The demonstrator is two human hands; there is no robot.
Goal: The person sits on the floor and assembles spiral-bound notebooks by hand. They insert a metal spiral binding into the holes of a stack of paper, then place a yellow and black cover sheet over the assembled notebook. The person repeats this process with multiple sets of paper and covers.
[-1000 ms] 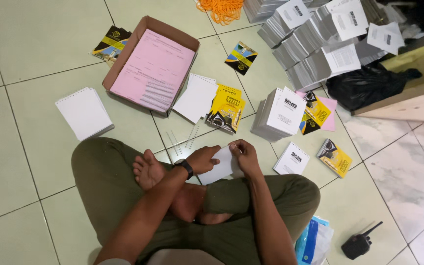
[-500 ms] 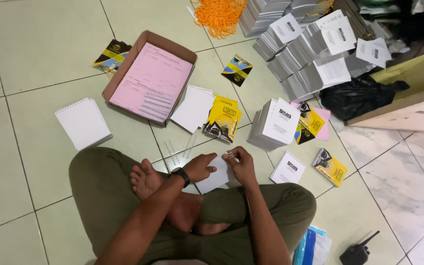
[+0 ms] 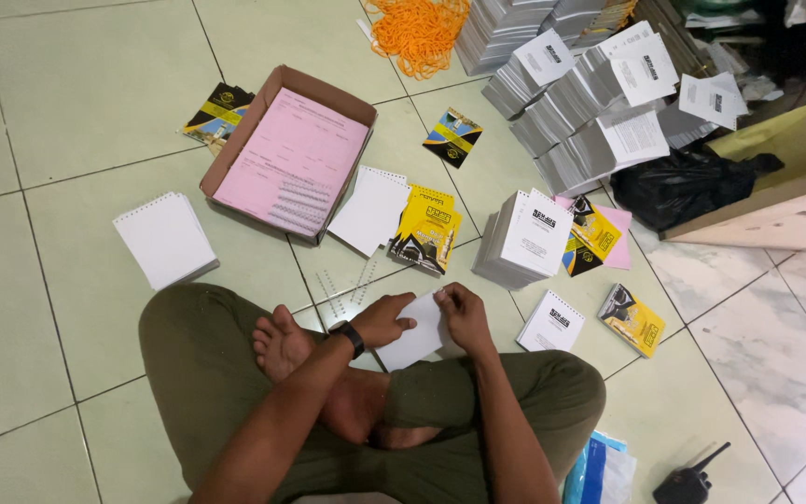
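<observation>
I sit cross-legged on a tiled floor. My left hand, with a black watch on the wrist, and my right hand both hold a small white paper pad above my knees, fingers pinching its top edge. Just ahead on the floor lie thin wire binding coils. A yellow-and-black cover stack and a white spiral pad lie beyond them.
A cardboard box with pink sheets sits ahead left, a white notepad to its left. Stacks of white booklets and taller piles stand right. Orange bands, a black bag and a walkie-talkie lie around.
The view has shifted slightly. Both hands stay on the white pad, working at its top edge with only small finger movements.
</observation>
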